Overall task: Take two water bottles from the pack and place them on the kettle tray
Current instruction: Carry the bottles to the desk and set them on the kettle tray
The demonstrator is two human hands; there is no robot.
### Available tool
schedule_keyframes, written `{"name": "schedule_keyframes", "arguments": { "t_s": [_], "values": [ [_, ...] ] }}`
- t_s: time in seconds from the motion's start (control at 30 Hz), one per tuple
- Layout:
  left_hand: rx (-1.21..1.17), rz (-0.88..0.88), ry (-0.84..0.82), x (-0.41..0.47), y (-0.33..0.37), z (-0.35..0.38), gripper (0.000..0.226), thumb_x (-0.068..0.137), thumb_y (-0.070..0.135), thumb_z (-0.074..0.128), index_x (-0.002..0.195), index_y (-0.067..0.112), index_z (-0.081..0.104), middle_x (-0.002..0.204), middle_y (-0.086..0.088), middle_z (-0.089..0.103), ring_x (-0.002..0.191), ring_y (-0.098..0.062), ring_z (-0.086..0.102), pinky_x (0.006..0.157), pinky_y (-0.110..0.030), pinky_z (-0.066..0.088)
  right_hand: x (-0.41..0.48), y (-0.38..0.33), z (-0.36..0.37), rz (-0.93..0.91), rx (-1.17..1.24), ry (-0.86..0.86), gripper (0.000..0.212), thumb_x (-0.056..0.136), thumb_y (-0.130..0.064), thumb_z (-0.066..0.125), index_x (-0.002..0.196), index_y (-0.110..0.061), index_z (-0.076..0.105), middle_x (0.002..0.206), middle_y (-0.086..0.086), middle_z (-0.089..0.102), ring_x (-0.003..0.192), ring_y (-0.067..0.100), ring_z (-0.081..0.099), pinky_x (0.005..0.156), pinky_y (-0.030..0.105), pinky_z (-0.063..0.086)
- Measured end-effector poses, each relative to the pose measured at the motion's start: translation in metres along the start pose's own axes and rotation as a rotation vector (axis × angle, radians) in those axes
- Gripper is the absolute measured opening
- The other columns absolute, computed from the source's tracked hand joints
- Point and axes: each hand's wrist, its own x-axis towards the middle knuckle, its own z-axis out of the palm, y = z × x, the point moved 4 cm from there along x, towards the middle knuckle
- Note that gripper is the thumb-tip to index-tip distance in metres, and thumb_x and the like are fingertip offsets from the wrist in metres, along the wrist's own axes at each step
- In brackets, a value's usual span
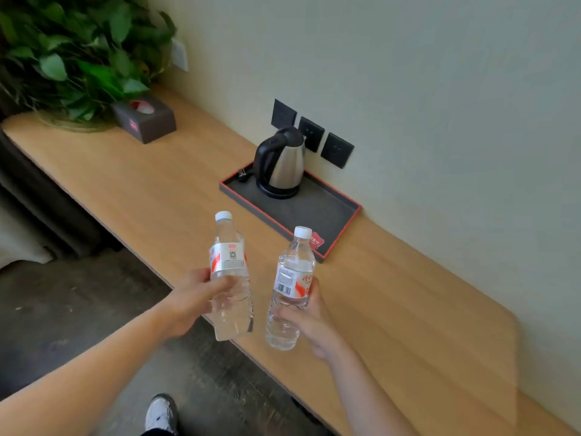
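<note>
Carrying both bottles upright toward the kettle tray (333,215) at frame centre | left hand (191,302) grip wraps left bottle (231,278) | right hand (309,316) grip wraps right bottle (290,287) | kettle (283,162) fills tray's upper end, lower end free above the tabletop (393,294).

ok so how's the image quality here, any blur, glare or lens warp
Head view: wide-angle warp bows the wooden counter and tilts the wall; soft, even daylight, no hard shadows; a mild sheen on the kettle; the plant at the corner is smeared; the bottle labels stay partly readable in the left hand and right hand.
</note>
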Motion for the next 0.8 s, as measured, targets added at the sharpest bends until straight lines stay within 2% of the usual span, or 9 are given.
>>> {"name": "schedule_keyframes", "arguments": {
  "t_s": [0.1, 0.2, 0.3, 0.37, 0.47, 0.57, 0.63, 0.73, 0.8],
  "values": [
    [0.115, -0.029, -0.126, 0.035, 0.028, -0.018, 0.022, 0.089, 0.01, 0.067, 0.111, 0.015, 0.064, 0.096, -0.006, 0.08, 0.093, -0.022, 0.075, 0.075, -0.037, 0.057, 0.012, -0.007, 0.016, 0.049, 0.031, 0.117, 0.081, 0.055, -0.02, 0.085, 0.124, -0.031, 0.044, 0.105, -0.009, 0.068, 0.089, 0.002, 0.068, 0.077, 0.023, 0.053],
    [0.241, -0.011, -0.203, 0.07, 0.052, -0.021, 0.028, 0.088, 0.007, 0.068, 0.115, 0.009, 0.063, 0.104, -0.012, 0.075, 0.102, -0.028, 0.071, 0.077, -0.036, 0.053, 0.022, -0.016, 0.022, 0.067, 0.066, 0.255, 0.076, 0.059, -0.011, 0.086, 0.123, -0.027, 0.048, 0.1, -0.009, 0.07, 0.083, 0.0, 0.069, 0.068, 0.017, 0.053],
    [0.353, 0.035, -0.233, 0.103, 0.068, -0.015, 0.043, 0.08, 0.015, 0.079, 0.119, 0.01, 0.061, 0.109, -0.01, 0.072, 0.102, -0.024, 0.068, 0.081, -0.032, 0.052, 0.035, -0.025, 0.022, 0.081, 0.095, 0.355, 0.071, 0.067, -0.003, 0.084, 0.124, -0.023, 0.048, 0.107, -0.004, 0.069, 0.095, 0.013, 0.068, 0.078, 0.027, 0.054],
    [0.411, 0.061, -0.244, 0.122, 0.072, -0.01, 0.047, 0.076, 0.014, 0.082, 0.118, 0.015, 0.059, 0.11, -0.007, 0.071, 0.104, -0.021, 0.067, 0.082, -0.03, 0.053, 0.048, -0.028, 0.019, 0.076, 0.102, 0.394, 0.071, 0.068, -0.001, 0.083, 0.125, -0.024, 0.047, 0.109, -0.004, 0.068, 0.098, 0.014, 0.067, 0.081, 0.029, 0.054],
    [0.495, 0.168, -0.262, 0.146, 0.077, -0.002, 0.056, 0.069, 0.016, 0.084, 0.117, 0.022, 0.058, 0.111, -0.002, 0.07, 0.105, -0.02, 0.066, 0.088, -0.036, 0.055, 0.067, -0.029, 0.011, 0.064, 0.101, 0.43, 0.069, 0.069, 0.0, 0.08, 0.12, -0.033, 0.047, 0.108, -0.007, 0.067, 0.098, 0.012, 0.066, 0.075, 0.021, 0.053],
    [0.552, 0.246, -0.209, 0.162, 0.078, 0.005, 0.063, 0.065, 0.019, 0.087, 0.118, 0.033, 0.055, 0.111, 0.01, 0.07, 0.103, -0.005, 0.066, 0.086, -0.031, 0.054, 0.088, -0.027, 0.0, 0.044, 0.137, 0.442, 0.07, 0.07, 0.002, 0.079, 0.112, -0.044, 0.046, 0.109, -0.007, 0.066, 0.098, 0.011, 0.066, 0.081, 0.028, 0.056],
    [0.588, 0.257, -0.187, 0.172, 0.078, 0.011, 0.065, 0.065, 0.021, 0.088, 0.112, 0.047, 0.051, 0.108, 0.019, 0.069, 0.098, 0.007, 0.064, 0.082, -0.024, 0.051, 0.102, -0.026, -0.006, 0.031, 0.163, 0.449, 0.075, 0.071, 0.003, 0.078, 0.119, -0.043, 0.043, 0.115, -0.006, 0.065, 0.103, 0.013, 0.065, 0.089, 0.033, 0.055],
    [0.622, 0.245, -0.178, 0.189, 0.073, 0.016, 0.07, 0.064, 0.024, 0.089, 0.119, 0.042, 0.05, 0.11, 0.021, 0.068, 0.102, 0.005, 0.063, 0.086, -0.025, 0.052, 0.119, -0.024, -0.014, 0.005, 0.161, 0.459, 0.079, 0.071, 0.003, 0.079, 0.122, -0.044, 0.04, 0.115, -0.014, 0.062, 0.099, 0.0, 0.063, 0.079, 0.018, 0.054],
    [0.614, 0.258, -0.168, 0.198, 0.071, 0.019, 0.073, 0.063, 0.028, 0.089, 0.123, 0.039, 0.05, 0.113, 0.02, 0.068, 0.107, 0.002, 0.063, 0.089, -0.027, 0.051, 0.128, -0.022, -0.018, -0.006, 0.151, 0.463, 0.082, 0.071, 0.004, 0.079, 0.126, -0.042, 0.039, 0.118, -0.012, 0.061, 0.098, -0.001, 0.062, 0.073, 0.014, 0.053]
  ]
}}
